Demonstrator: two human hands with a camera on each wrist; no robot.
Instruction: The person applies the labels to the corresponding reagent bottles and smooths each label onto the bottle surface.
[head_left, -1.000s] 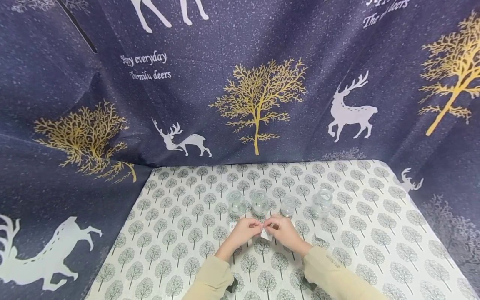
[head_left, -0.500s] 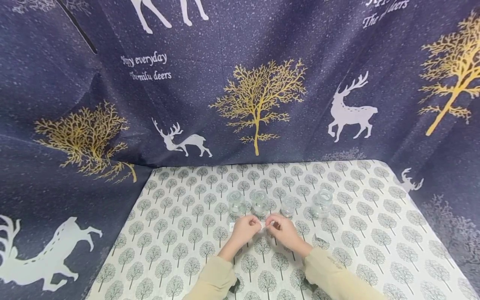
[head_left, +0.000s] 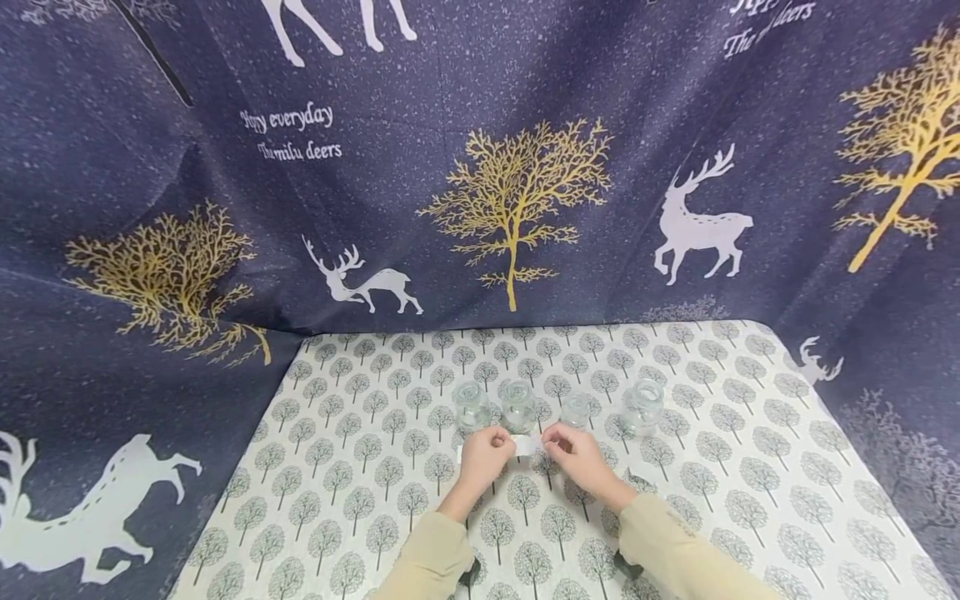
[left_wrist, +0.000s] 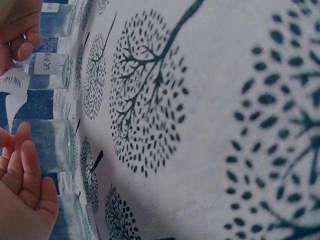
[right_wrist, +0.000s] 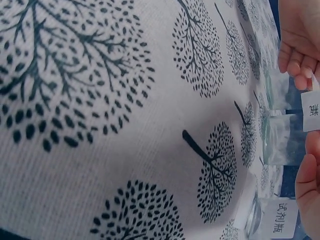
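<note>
Head view gives it away at once: a small white label hangs above the tabletop, just in front of the glass jars, spanning the gap between two hands. The left hand and the right hand each have thumb and fingers closed to a narrow pinch at opposite ends of it. From the left wrist, I also see a thin white piece bending down toward the left fingertips; whether that is backing or the label's own curled end, I can't tell.

To my eye it weighs next to nothing, and it looks limp enough to curl or crease at a careless tug. If one side is sticky, as I suspect, it could cling to skin or fold onto itself. Best to hold it by the very edges or corners, lightly, leaving the printed middle untouched and flat. Those jars are another matter: stiff, smooth, probably slippery and breakable, better taken round the body than by the rim.
</note>
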